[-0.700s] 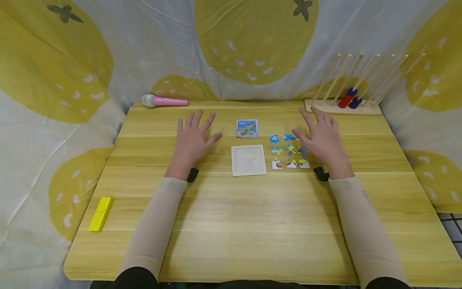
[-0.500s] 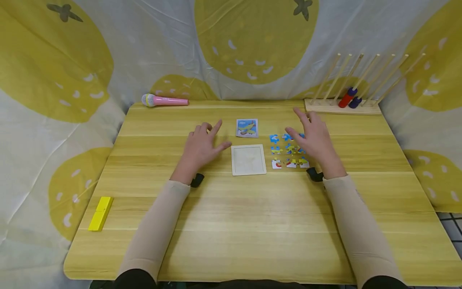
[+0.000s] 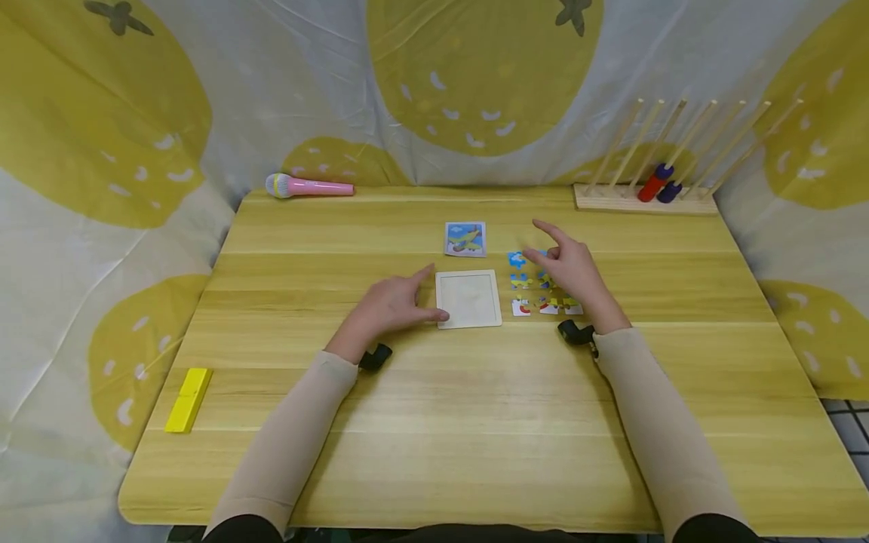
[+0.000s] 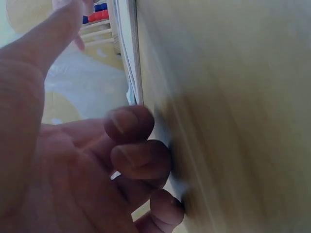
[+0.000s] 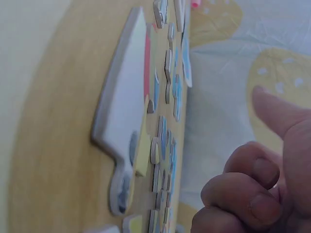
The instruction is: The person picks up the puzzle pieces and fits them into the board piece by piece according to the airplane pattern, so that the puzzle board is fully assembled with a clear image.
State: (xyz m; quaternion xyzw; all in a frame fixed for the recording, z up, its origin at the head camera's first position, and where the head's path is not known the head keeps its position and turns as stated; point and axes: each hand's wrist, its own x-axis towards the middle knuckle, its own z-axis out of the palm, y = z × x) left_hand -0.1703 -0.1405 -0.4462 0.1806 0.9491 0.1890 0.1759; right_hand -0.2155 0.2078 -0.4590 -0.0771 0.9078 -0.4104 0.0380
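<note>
At the far left, a white curtain [image 3: 285, 60] printed with big yellow fruit hangs beside a pale wooden table [image 3: 489, 422] and continues along its back. Near the table's left edge lies a yellow bar [image 3: 188, 401] with a seam across it. Farther back, a pink toy microphone [image 3: 312, 187] lies on its side, its round head pointing left. Next comes a person's left hand [image 3: 394, 303], below a beige sleeve [image 3: 292, 430]. Its thumb and forefinger spread wide along the left side of a square, light wooden tray [image 3: 468, 298]: the thumb overlaps the near left corner, the forefinger is just beside the far one, and the other fingers are bent. It is not clenched; whether the thumb presses on the tray, I cannot tell. The tray sits flat near the middle, and behind it, apart, lies a small card [image 3: 465, 239] picturing a yellow airplane on blue. Just right of the tray, jigsaw pieces [image 3: 520, 281] lie loose in rough rows, some hidden by the right hand [image 3: 575, 268]. That hand is released, forefinger and thumb apart, remaining fingers curled in. At the back right stands a wooden rack [image 3: 611, 200] with seven slender rods, carrying red and dark blue beads [image 3: 655, 185].
</note>
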